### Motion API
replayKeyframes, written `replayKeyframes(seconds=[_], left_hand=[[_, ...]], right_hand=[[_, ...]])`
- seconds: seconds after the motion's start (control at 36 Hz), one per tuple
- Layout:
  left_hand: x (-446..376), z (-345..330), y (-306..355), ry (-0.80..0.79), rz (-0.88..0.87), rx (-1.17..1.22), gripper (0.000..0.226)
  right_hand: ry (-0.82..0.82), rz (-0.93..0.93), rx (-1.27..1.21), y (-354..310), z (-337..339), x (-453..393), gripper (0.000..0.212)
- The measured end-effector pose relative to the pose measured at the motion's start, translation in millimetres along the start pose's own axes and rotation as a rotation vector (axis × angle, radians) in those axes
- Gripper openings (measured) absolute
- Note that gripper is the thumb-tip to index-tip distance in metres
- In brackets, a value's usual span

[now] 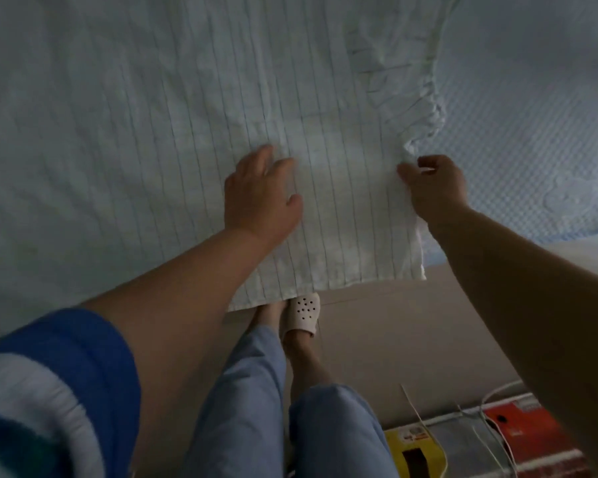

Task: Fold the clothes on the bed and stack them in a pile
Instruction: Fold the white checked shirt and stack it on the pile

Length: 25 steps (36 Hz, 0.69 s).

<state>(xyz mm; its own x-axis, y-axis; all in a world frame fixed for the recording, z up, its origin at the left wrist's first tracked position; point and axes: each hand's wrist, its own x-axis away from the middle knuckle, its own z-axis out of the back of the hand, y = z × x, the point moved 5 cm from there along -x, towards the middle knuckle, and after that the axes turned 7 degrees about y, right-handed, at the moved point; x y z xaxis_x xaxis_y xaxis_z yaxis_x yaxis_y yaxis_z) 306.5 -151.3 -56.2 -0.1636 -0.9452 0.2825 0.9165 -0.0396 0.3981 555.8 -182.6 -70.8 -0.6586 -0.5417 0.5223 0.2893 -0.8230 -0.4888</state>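
A white garment (194,108) with thin dark stripes lies spread flat over the bed, its hem hanging over the near edge. A ruffled sleeve (408,91) runs along its right side. My left hand (261,191) rests flat on the cloth with the fingers spread, near the lower middle. My right hand (432,188) pinches the garment's right edge just below the ruffle, fingers curled over the fabric.
A light blue textured mattress cover (525,115) shows to the right of the garment. Below the bed edge are my legs in blue trousers and a white perforated slipper (302,313). Yellow and red boxes (518,429) with white cords lie on the floor at lower right.
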Motion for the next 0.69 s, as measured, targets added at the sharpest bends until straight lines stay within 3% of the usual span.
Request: replayKeyframes(seconds=[0.08,0.17,0.25,0.42,0.53,0.69], left_hand=[[-20,-10,-3,-0.021,-0.031,-0.012,0.055],[-28,-7,-2,-0.021,-0.049,-0.003,0.054],[-31,5,-4,-0.01,-0.047,0.016,0.049],[-48,31,3,-0.01,-0.117,0.044,0.05],[-67,22,2,-0.106,-0.123,-0.088,0.066],[-91,-3,-5,-0.167,-0.007,-0.212,0.084]], right_hand=[[-0.006,-0.068,-0.089,10,9,-16,0.008],[0.03,-0.102,-0.014,12,17,-22,0.007],[0.094,-0.095,0.025,1,25,-23,0.024],[-0.05,-0.148,-0.173,-53,26,-34,0.058],[-0.113,-0.19,-0.206,-68,23,-56,0.016],[0.067,-0.115,0.036,-53,31,-80,0.011]])
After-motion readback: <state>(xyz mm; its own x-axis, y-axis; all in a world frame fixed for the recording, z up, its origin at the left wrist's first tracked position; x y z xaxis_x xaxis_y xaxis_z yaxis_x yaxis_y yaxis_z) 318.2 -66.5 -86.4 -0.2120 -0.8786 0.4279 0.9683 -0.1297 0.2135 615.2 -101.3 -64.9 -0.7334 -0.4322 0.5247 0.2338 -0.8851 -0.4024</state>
